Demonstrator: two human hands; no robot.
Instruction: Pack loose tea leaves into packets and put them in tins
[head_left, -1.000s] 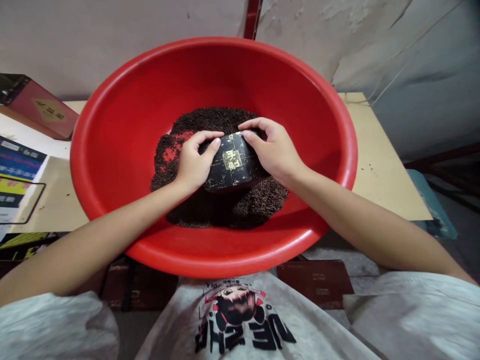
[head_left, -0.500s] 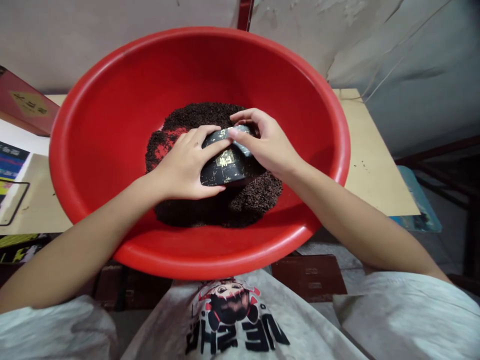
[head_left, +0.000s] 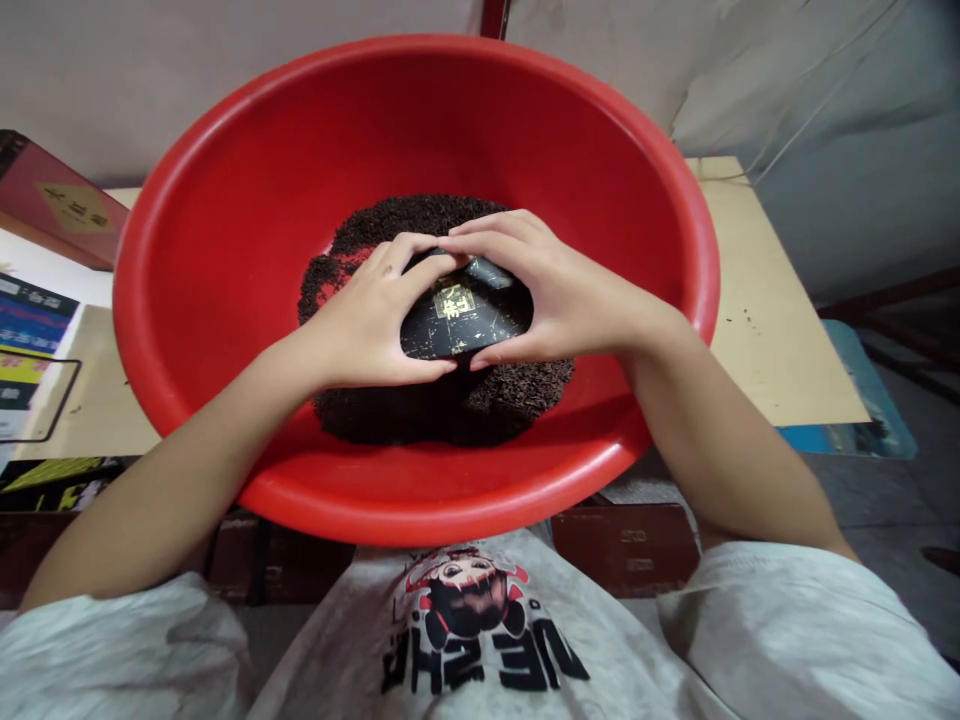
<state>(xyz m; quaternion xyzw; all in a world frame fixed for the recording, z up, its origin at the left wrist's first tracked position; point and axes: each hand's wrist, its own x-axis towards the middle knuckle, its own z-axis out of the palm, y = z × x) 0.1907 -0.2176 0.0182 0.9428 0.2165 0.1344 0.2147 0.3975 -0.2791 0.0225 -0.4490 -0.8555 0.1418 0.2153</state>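
A black tin with gold flecks and a gold square label (head_left: pixel 469 318) is held above the dark loose tea leaves (head_left: pixel 420 410). My left hand (head_left: pixel 375 318) wraps its left side, thumb along the near edge and fingers over the top. On the other side my right hand (head_left: pixel 555 285) grips it, its thumb on the near lower edge and its fingers meeting those of the left hand at the top. The leaves lie in a heap at the bottom of a large red basin (head_left: pixel 247 200), whose bare floor shows through at the heap's left.
The basin stands on a pale board (head_left: pixel 780 330). At the far left is a reddish box (head_left: pixel 64 205) with a yellow diamond label, near a printed sheet (head_left: pixel 34 320). A wall rises behind. Brown wood (head_left: pixel 626 545) shows below the basin's near rim.
My right hand has shifted its hold: its thumb has gone from the tin's top to the near lower edge. The left hand keeps its grip. The whole view has shifted slightly.
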